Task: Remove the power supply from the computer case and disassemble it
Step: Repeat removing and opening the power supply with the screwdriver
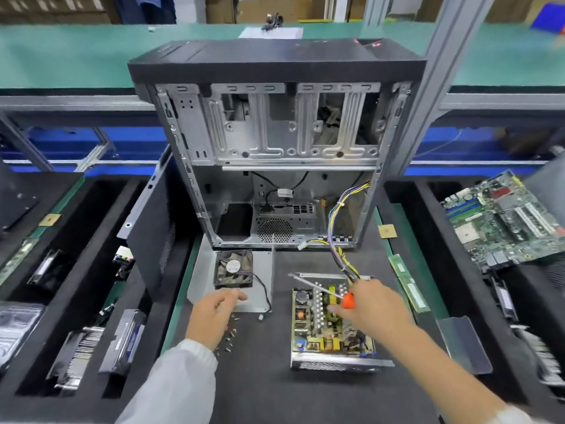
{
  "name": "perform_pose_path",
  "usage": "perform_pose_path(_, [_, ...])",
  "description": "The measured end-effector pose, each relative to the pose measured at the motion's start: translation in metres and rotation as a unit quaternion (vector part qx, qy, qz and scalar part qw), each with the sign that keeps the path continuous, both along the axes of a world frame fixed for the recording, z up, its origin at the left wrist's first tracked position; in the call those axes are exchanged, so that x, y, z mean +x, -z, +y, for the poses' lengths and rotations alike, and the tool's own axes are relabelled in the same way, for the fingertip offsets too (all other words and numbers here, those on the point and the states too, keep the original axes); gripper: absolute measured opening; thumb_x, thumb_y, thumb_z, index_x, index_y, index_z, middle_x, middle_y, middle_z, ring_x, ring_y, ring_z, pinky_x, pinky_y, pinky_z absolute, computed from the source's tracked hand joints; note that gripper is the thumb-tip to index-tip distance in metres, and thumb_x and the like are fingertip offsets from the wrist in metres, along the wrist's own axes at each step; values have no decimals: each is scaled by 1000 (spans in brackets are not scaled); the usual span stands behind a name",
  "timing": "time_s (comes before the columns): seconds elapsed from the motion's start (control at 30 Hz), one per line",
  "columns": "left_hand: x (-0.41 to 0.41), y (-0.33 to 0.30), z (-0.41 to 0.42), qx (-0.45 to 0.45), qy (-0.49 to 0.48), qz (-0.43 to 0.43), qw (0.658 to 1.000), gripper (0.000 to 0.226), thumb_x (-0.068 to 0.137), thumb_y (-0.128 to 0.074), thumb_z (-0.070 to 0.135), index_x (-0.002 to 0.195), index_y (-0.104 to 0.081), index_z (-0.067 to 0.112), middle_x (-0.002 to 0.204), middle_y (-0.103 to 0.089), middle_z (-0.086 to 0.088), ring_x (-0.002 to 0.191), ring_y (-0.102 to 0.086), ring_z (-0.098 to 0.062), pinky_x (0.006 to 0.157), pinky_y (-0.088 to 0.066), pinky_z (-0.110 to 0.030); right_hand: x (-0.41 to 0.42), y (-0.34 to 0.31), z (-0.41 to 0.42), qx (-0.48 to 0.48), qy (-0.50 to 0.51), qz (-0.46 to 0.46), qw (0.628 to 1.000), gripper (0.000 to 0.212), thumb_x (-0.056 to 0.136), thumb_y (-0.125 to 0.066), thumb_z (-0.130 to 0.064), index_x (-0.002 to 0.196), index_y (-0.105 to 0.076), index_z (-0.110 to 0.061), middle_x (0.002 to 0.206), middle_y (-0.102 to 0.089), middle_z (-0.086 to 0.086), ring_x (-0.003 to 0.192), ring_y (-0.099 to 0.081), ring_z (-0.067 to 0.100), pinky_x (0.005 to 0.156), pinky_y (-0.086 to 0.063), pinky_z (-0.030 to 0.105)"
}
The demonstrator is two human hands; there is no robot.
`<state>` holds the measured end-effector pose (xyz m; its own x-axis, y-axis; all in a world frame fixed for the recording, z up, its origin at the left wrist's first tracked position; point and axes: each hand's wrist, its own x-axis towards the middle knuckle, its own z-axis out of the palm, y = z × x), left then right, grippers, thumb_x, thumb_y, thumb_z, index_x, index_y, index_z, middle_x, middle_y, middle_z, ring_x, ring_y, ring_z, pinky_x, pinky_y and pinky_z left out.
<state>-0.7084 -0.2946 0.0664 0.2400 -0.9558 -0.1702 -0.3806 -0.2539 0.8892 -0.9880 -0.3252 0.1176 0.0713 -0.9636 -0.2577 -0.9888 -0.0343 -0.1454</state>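
On my feed I see two arms reaching in from the bottom edge. My left hand [214, 313] is bare, with no glove, ring or watch showing. Behind its wrist starts a loose white sleeve [171, 384] of smooth, slightly shiny cloth, gathered into a soft cuff and creased along the forearm. My right hand [371, 304] is bare too, and that forearm is uncovered for most of its length; a white right sleeve [513, 416] only shows at the bottom corner, pushed well back.
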Motion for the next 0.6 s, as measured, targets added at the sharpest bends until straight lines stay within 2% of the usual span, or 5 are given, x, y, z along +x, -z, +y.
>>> perform_pose_path(0.17, [-47,-12,-1,-43,63,-83,994,19,94,-59,23,75,-58,22,66,-54,7,64,-50,-13,64,-43,-34,9,11,1,-1,-22,58,998,17,90,-53,-35,90,-55,-18,91,-63,1,81,-63,21,62,-41,29])
perform_pose_path(0.27, [-61,-10,4,6,46,-134,990,23,92,-60,34,78,-44,26,57,-40,10,53,-39,-10,59,-41,-33,12,12,-2,17,-19,29,999,14,88,-54,-32,87,-53,-18,85,-57,1,79,-60,23,63,-41,29])
perform_pose_path(0.37, [-68,-9,21,67,66,-190,977,28,90,-58,50,84,-43,28,66,-52,8,64,-52,-11,65,-44,-30,11,15,-5,29,13,-15,999,16,86,-55,-34,80,-47,-21,74,-47,-5,73,-55,20,63,-43,28])
perform_pose_path(0.5, [-76,-8,37,167,115,-124,971,46,87,-43,71,94,-50,26,81,-61,1,68,-58,-13,71,-51,-29,8,19,-4,27,40,-50,998,22,84,-56,-36,71,-44,-21,71,-45,-6,71,-55,18,60,-42,27])
perform_pose_path(0.6, [-84,-6,43,195,116,-68,972,56,92,-31,69,102,-54,19,76,-59,-3,50,-56,-17,54,-49,-26,8,15,-3,25,35,-55,998,27,82,-55,-35,64,-40,-24,67,-45,-7,67,-54,17,58,-41,27])
